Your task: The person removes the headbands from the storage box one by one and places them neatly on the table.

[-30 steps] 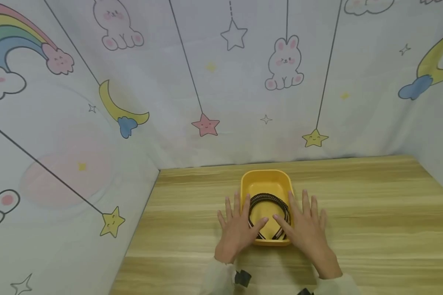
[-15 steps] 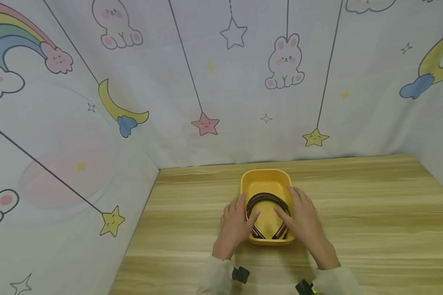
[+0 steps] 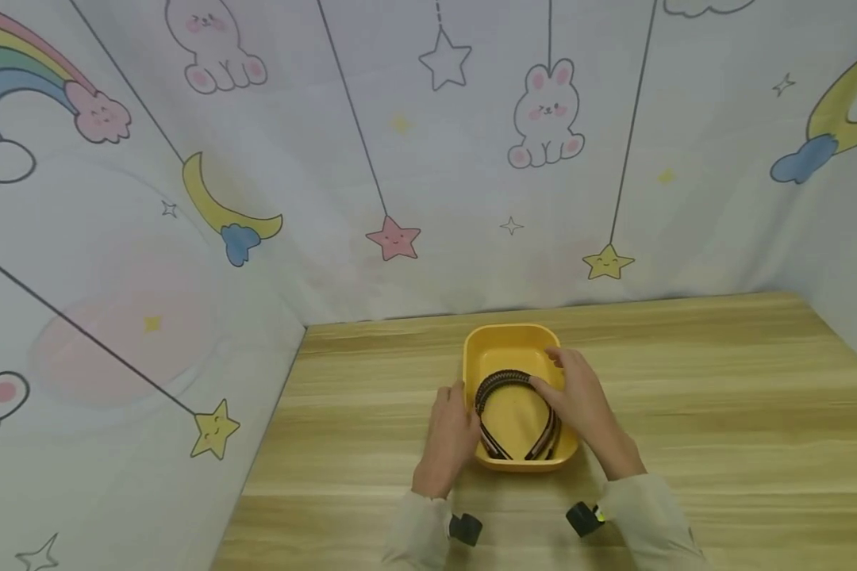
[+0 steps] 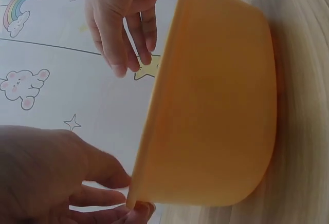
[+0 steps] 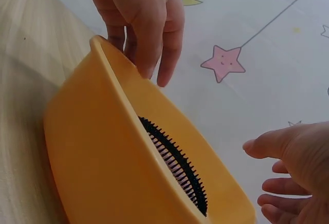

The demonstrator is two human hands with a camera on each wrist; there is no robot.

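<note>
A yellow plastic tub (image 3: 512, 326) stands on the table, holding dark toothed headbands (image 3: 507, 378) that curve in an arch, their ends toward the person. At the tub's left side, my left hand (image 3: 448, 434) grips the rim; the left wrist view shows the thumb above the edge and fingertips (image 4: 140, 215) below it. My right hand (image 3: 587, 403) hovers over the tub's right side with relaxed, slightly bent fingers, holding nothing. From the right wrist view, the headband's black comb teeth (image 5: 177, 154) show inside the tub, and the right hand (image 5: 300, 170) is apart from the rim.
Around the tub lies a wood-grain table (image 3: 707, 396). A white cloth (image 3: 471, 174) printed with stars, moons and rabbits hangs behind it and along the sides. Each sleeve carries a small black device (image 3: 466, 529) at the wrist.
My spread left fingers have drawn in and taken the tub's left rim. My right hand has lifted from the right rim and its spread fingers have relaxed.
</note>
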